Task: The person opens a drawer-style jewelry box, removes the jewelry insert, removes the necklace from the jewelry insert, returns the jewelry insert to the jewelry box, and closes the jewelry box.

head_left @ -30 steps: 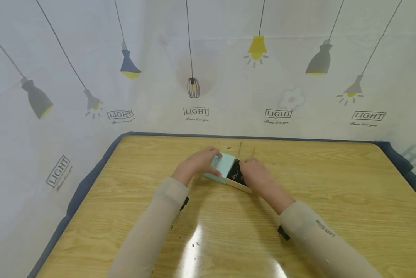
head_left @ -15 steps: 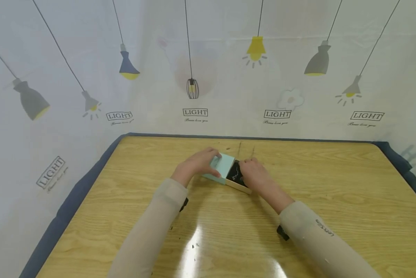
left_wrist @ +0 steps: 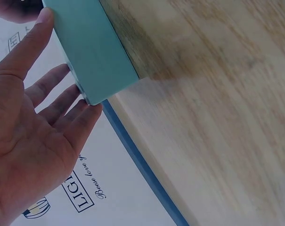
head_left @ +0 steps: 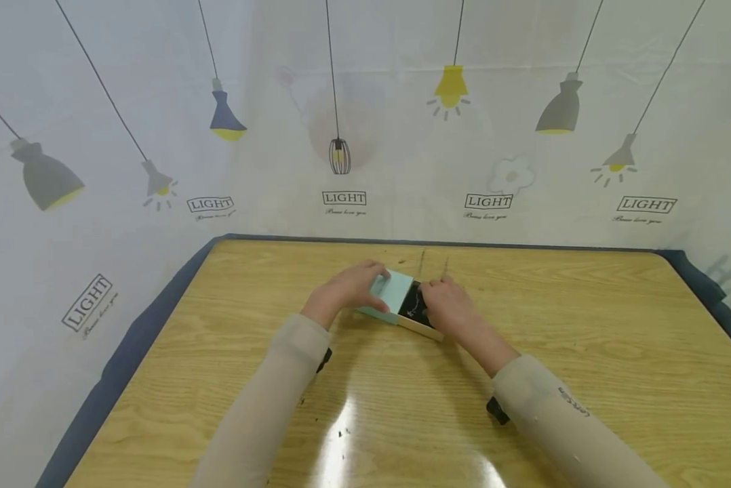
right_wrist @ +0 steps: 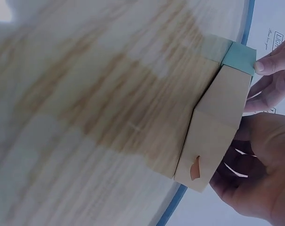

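A drawer-style box lies on the table, its mint-green sleeve to the left and its cream tray slid partly out to the right. Inside the tray is a flat black thing with white line markings. My left hand grips the sleeve across its width, thumb on the near edge and fingers at the far side. With curled fingers, my right hand reaches into the tray at the black thing; its fingertips are partly hidden. A small brown pull tab shows on the tray's end in the right wrist view.
The wooden table has a dark blue edging along its back and left sides. Behind it hangs a white cloth printed with lamps and lettering. Small dark marks dot the tabletop.
Both hands and the box stay nearly in place. The right hand's fingers shift very slightly over the black thing; the head view tilts a little.
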A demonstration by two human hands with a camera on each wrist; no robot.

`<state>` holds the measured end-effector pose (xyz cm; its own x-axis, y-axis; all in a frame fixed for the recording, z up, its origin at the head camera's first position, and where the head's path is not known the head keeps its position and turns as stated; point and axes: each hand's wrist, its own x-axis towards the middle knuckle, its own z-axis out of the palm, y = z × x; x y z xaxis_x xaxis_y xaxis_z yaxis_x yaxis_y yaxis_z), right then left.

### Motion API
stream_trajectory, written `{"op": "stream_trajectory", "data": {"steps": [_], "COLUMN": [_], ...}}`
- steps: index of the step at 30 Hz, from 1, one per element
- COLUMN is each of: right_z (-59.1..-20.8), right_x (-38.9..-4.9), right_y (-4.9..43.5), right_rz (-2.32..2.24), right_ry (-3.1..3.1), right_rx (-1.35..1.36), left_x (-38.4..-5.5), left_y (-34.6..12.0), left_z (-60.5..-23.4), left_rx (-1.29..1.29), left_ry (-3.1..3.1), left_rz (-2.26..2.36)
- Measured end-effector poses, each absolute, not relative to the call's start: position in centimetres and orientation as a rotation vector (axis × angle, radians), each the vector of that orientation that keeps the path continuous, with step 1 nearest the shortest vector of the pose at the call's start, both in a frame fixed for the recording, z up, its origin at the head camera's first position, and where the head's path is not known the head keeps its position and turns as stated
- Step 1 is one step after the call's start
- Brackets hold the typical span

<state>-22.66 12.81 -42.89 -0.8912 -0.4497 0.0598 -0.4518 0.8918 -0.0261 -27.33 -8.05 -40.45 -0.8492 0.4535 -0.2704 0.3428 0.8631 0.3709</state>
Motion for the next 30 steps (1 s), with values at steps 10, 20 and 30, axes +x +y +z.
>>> {"op": "stream_trajectory", "data": {"steps": [10, 20, 30], "right_z": [-42.3, -42.5, -42.1], "right_x": [-22.8, -23.0, -23.5], "right_y": [13.3, 14.3, 15.0], "right_rz": [0.315, 0.680, 0.938], "right_ry": [-3.036, -2.937, -2.995], "right_rx": [0.661, 0.602, 0.481], "left_x": [-27.3, -27.1, -27.1], "left_y": [-8.1, -8.2, -8.2], "left_z": [-40.6, -40.2, -40.2], "left_rx": [0.607, 0.606, 0.613], "left_ry": [2.682, 2.679, 2.676], "left_rz": [0.444, 0.466, 0.449]}}
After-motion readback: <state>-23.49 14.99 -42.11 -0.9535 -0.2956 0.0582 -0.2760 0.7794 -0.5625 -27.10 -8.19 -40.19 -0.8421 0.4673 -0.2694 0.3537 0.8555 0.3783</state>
